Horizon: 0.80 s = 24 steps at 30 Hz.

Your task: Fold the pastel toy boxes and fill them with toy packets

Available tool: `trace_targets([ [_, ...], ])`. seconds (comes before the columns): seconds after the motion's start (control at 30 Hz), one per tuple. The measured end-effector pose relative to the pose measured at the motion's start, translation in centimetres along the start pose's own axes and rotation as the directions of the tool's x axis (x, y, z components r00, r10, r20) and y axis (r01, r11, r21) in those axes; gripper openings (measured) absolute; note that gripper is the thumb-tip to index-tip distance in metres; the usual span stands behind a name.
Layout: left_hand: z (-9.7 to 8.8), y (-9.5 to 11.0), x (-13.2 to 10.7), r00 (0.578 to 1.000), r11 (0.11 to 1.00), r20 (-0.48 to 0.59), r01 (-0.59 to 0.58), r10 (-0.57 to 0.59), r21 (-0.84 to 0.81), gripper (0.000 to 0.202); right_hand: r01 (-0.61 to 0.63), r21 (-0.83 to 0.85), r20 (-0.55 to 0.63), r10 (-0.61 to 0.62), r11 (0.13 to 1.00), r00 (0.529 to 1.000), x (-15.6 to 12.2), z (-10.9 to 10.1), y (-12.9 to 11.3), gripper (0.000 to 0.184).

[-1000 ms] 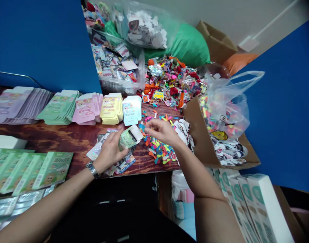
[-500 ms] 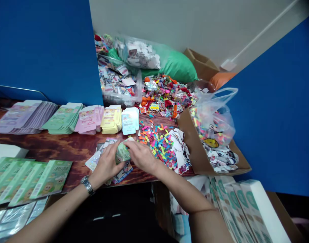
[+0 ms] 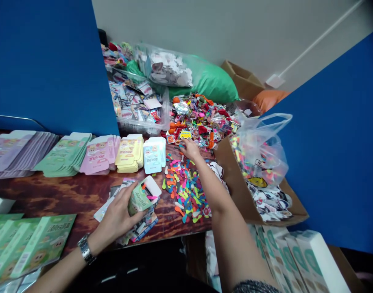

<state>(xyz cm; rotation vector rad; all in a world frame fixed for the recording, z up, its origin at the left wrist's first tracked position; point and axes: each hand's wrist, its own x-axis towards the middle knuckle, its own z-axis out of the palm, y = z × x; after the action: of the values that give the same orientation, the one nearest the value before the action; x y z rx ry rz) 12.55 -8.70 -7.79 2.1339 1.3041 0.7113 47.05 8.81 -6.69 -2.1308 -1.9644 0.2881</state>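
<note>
My left hand (image 3: 121, 215) is closed around a small green box (image 3: 139, 200) with its white flap up. Through the box's open top, bits of pink, orange and dark contents show. Under that hand lies a spread of printed cards (image 3: 148, 228). My right hand (image 3: 190, 150) reaches across the table to the near edge of a heap of small trinkets (image 3: 201, 118), its fingers apart beside a yellow toy bus (image 3: 185, 134). Below the right forearm spreads a pile of colourful balloons (image 3: 183, 187).
Flat box stacks stand in a row: purple (image 3: 14, 150), green (image 3: 66, 152), pink (image 3: 96, 156), yellow (image 3: 129, 152) and blue (image 3: 152, 154). Filled green boxes (image 3: 47, 244) lie at left. A cardboard box (image 3: 238, 183) with cut-outs and a plastic bag (image 3: 262, 142) stands at right.
My right hand has left the green box and moved up and away to the trinket heap. The left hand still holds the box, whose top now shows open. The view has shifted slightly.
</note>
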Motion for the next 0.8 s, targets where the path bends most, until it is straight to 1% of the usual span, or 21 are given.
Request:
trace_targets([
  [0.13, 0.0, -0.4, 0.1, 1.000, 1.000, 0.002, 0.009, -0.009, 0.003, 0.077, -0.042, -0.046, 0.049, 0.044, 0.998, 0.998, 2.2, 1.1, 0.5, 0.027],
  [0.27, 0.4, -0.3, 0.3, 0.999, 1.000, 0.030, 0.022, -0.022, -0.018, 0.077, -0.063, -0.060, 0.053, 0.066, 0.996, 0.996, 3.1, 1.2, 0.8, 0.025],
  [0.37, 0.8, 0.1, 0.4, 0.999, 0.999, 0.043, 0.019, -0.017, -0.041, 0.078, -0.032, -0.042, 0.080, 0.035, 0.999, 0.996, 2.7, 1.1, 1.0, 0.017],
  [0.5, 0.9, 0.7, 0.1, 0.999, 0.997, 0.045, 0.028, -0.025, -0.065, 0.078, 0.016, -0.016, 0.118, -0.014, 1.000, 0.993, 0.6, 1.4, 1.3, 0.012],
  [0.6, 0.6, 1.0, -0.1, 0.998, 0.995, 0.048, 0.032, -0.027, -0.090, 0.077, 0.022, 0.013, 0.129, -0.024, 1.000, 0.991, -1.3, 1.6, 1.8, 0.017],
  [0.67, 0.3, 1.3, -0.2, 0.998, 0.994, 0.049, 0.035, -0.031, -0.101, 0.076, 0.001, 0.040, 0.133, -0.006, 0.999, 0.991, -2.0, 1.5, 2.1, 0.027],
  [0.73, 0.0, 1.6, -0.3, 0.998, 0.993, 0.050, 0.031, -0.025, -0.114, 0.076, -0.034, 0.067, 0.128, 0.025, 0.997, 0.991, -1.9, 1.5, 2.2, 0.037],
  [0.8, -0.2, 1.7, -0.3, 0.999, 0.992, 0.043, 0.013, -0.008, -0.129, 0.078, -0.069, 0.079, 0.116, 0.059, 0.994, 0.991, -1.3, 1.5, 2.1, 0.042],
])
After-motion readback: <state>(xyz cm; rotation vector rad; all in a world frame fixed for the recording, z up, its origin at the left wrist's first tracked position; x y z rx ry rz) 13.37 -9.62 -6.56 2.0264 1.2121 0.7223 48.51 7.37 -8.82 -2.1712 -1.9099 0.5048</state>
